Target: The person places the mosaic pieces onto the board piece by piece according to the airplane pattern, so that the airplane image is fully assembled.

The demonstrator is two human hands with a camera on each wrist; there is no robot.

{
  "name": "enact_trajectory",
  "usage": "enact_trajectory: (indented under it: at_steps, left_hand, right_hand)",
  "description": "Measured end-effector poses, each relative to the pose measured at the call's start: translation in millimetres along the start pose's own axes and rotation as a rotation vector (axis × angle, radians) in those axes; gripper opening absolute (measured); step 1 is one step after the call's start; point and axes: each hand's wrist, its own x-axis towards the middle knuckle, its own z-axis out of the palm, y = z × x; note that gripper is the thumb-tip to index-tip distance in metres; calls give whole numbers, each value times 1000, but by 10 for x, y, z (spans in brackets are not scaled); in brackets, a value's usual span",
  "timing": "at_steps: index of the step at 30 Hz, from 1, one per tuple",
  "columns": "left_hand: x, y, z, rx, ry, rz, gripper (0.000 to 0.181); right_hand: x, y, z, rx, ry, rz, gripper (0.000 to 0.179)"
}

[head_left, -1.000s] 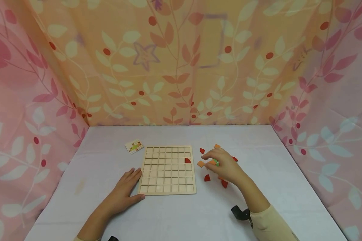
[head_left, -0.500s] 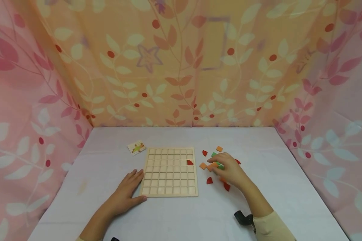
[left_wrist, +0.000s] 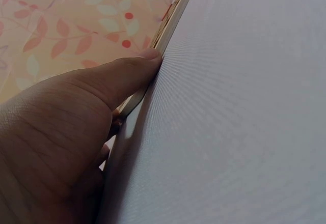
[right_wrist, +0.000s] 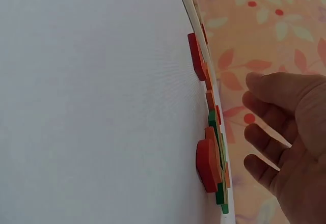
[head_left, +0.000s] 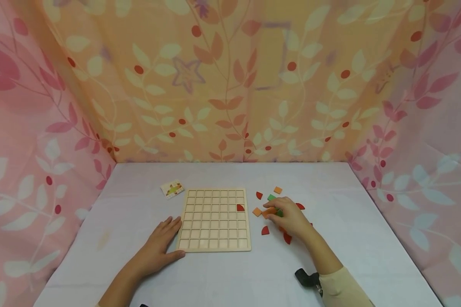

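Observation:
A wooden grid board (head_left: 214,250) lies flat on the white table, with one red quarter-circle tile (head_left: 240,208) in a cell near its right side. Along the board's left edge rests my left hand (head_left: 161,243), its fingers and thumb touching the rim. My right hand (head_left: 290,216) hovers over loose tiles to the right of the board. Under and around it lie an orange square tile (head_left: 257,212), a green tile (head_left: 271,197) and a red quarter-circle tile (head_left: 265,230). In the right wrist view its loosely bent fingers (right_wrist: 265,137) hold nothing and stay apart from the tiles.
A small pattern card (head_left: 172,189) lies beyond the board's upper left corner. More loose tiles are scattered at the right, among them an orange square (head_left: 278,190) and a red quarter circle (head_left: 287,238). Patterned cloth walls (head_left: 230,106) enclose the table's back and sides.
My right hand has drawn slightly back toward me over the tiles, uncovering some green and orange ones. My left hand keeps its place at the board's edge. The head view has shifted slightly.

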Motion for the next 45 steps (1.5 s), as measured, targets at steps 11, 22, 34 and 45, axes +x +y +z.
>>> enact_trajectory:
  at_steps: [11, 22, 34, 45]
  left_hand:
    - [30, 12, 0, 5, 12, 12, 96]
    - [-12, -15, 27, 21, 38, 49, 95]
    - [1, -27, 22, 18, 25, 33, 96]
    - [5, -34, 16, 4, 0, 1, 97]
  right_hand:
    - [41, 121, 136, -71, -19, 45, 34]
    - [55, 159, 214, -168, -7, -5, 33]
    - [60, 164, 207, -240, 12, -13, 32]
    - [56, 168, 205, -227, 2, -14, 23]
